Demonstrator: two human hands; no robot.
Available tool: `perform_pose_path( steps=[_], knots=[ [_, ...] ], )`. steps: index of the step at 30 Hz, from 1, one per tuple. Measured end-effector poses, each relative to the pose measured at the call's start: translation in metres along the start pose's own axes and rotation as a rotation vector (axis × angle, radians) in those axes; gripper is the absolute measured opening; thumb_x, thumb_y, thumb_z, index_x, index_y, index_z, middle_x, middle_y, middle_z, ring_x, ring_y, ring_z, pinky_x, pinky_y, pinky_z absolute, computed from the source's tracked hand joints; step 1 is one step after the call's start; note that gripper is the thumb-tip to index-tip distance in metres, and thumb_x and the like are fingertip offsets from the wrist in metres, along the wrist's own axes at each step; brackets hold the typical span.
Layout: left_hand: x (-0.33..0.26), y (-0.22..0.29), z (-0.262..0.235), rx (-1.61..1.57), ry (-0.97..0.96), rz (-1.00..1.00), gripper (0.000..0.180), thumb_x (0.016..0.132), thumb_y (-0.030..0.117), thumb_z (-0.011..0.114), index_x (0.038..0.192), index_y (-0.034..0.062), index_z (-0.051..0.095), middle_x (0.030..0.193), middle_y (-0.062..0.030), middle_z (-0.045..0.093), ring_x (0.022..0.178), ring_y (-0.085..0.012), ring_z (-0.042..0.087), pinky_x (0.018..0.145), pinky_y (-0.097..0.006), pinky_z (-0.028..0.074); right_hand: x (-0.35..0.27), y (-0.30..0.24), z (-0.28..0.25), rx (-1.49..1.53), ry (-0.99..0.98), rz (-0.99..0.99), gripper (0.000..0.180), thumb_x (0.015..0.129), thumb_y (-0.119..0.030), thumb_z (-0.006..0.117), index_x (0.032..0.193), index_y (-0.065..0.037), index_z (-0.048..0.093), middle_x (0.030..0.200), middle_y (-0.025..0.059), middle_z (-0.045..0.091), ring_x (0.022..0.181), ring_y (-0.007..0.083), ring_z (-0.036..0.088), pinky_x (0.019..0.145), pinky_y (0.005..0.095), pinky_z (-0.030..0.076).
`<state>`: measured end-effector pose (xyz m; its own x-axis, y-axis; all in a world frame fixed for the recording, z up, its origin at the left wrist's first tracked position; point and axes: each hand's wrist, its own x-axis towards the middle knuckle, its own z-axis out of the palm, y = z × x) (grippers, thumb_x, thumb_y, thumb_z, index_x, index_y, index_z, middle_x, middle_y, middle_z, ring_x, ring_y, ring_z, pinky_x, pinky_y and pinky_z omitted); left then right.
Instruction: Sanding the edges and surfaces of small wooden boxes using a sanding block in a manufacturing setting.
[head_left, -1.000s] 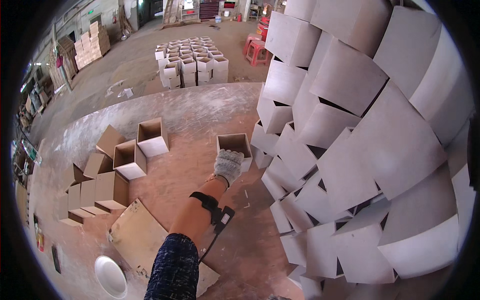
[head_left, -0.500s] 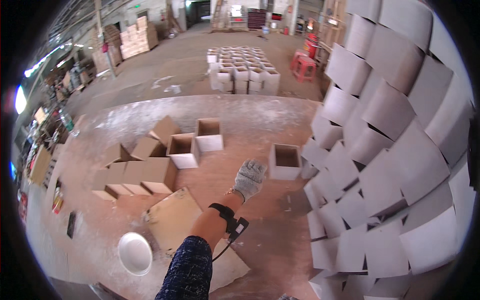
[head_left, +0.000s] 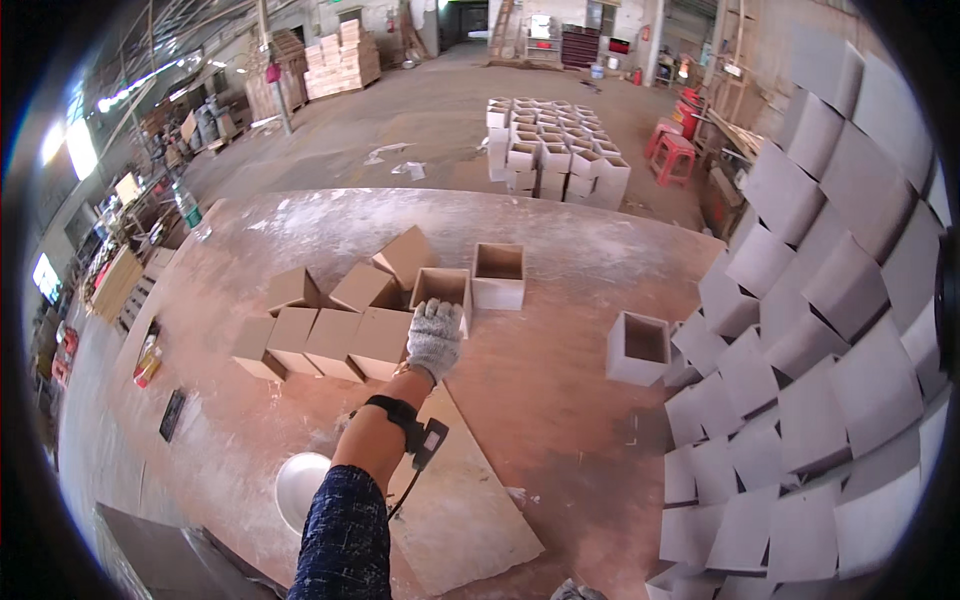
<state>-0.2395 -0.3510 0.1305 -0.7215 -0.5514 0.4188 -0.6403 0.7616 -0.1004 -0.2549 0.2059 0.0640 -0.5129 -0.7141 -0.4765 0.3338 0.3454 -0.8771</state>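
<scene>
My left hand point(head_left: 435, 335), in a grey knit glove, is closed at the near rim of an open square box point(head_left: 446, 285). Its fingers curl over the rim and cover part of the front wall. The box has pale outer sides and a brown inside. Just behind it to the right stands a similar open box point(head_left: 499, 278). Several brown-sided boxes point(head_left: 333, 335) lie grouped on the left. Of my right hand point(head_left: 578, 591) only a bit of grey glove shows at the bottom edge; its fingers are hidden.
A single box point(head_left: 638, 349) stands toward the right, beside a tall stack of pale boxes point(head_left: 760, 375). A flat board point(head_left: 470, 500) and a white bowl point(head_left: 300, 490) lie on the near tabletop. Beyond the table are more boxes point(head_left: 555, 150) and red stools point(head_left: 672, 158).
My left hand has moved left from the middle of the table to the open box's near rim. The view has turned left, so the scene sits further right.
</scene>
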Motion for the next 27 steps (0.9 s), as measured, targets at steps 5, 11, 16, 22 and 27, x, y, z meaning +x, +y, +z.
perform_pose_path(
  steps=[5, 11, 16, 22, 27],
  knots=[
    [0.001, -0.027, -0.020, 0.073, 0.018, -0.295, 0.065, 0.070, 0.034, 0.068, 0.125, 0.0084, 0.046, 0.126, -0.0141, 0.046, 0.122, -0.0341, 0.039, 0.104, -0.049, 0.031, 0.005, -0.005, -0.006, -0.010, 0.005, 0.030, 0.043, 0.092, -0.007, 0.053, 0.133, -0.009, 0.044, 0.130, 0.0119, 0.051, 0.111, 0.0220, 0.054, 0.092, 0.0345, 0.047],
    [-0.033, -0.066, -0.008, -0.060, -0.265, -0.422, 0.082, 0.071, 0.040, 0.064, 0.140, 0.0064, 0.032, 0.143, -0.0222, 0.032, 0.134, -0.0429, 0.025, 0.111, -0.050, 0.022, 0.013, -0.013, -0.006, -0.029, -0.006, 0.054, 0.043, 0.092, -0.008, 0.054, 0.134, -0.010, 0.044, 0.130, 0.0118, 0.051, 0.111, 0.0221, 0.054, 0.093, 0.0346, 0.047],
    [-0.036, -0.072, -0.006, -0.011, -0.298, -0.316, 0.078, 0.071, 0.035, 0.064, 0.137, 0.0054, 0.035, 0.142, -0.0234, 0.032, 0.130, -0.0435, 0.030, 0.108, -0.052, 0.024, 0.017, -0.013, -0.003, -0.038, -0.013, 0.041, 0.044, 0.091, -0.008, 0.054, 0.134, -0.010, 0.044, 0.130, 0.0117, 0.051, 0.111, 0.0221, 0.054, 0.093, 0.0346, 0.047],
    [-0.060, -0.081, -0.013, -0.291, -0.221, -0.066, 0.069, 0.077, 0.026, 0.063, 0.138, 0.0076, 0.036, 0.141, -0.0201, 0.037, 0.133, -0.0407, 0.032, 0.111, -0.047, 0.026, 0.009, -0.009, -0.002, -0.048, 0.017, -0.001, 0.044, 0.091, -0.008, 0.055, 0.134, -0.011, 0.044, 0.130, 0.0115, 0.051, 0.111, 0.0221, 0.054, 0.093, 0.0347, 0.047],
    [-0.063, -0.050, -0.036, -0.620, -0.152, 0.085, 0.061, 0.078, 0.028, 0.065, 0.131, 0.0069, 0.044, 0.136, -0.0176, 0.044, 0.128, -0.0363, 0.039, 0.106, -0.044, 0.034, -0.005, -0.014, -0.005, -0.070, 0.087, -0.055, 0.045, 0.091, -0.008, 0.055, 0.134, -0.011, 0.044, 0.130, 0.0114, 0.051, 0.111, 0.0221, 0.054, 0.093, 0.0348, 0.047]
  ],
)
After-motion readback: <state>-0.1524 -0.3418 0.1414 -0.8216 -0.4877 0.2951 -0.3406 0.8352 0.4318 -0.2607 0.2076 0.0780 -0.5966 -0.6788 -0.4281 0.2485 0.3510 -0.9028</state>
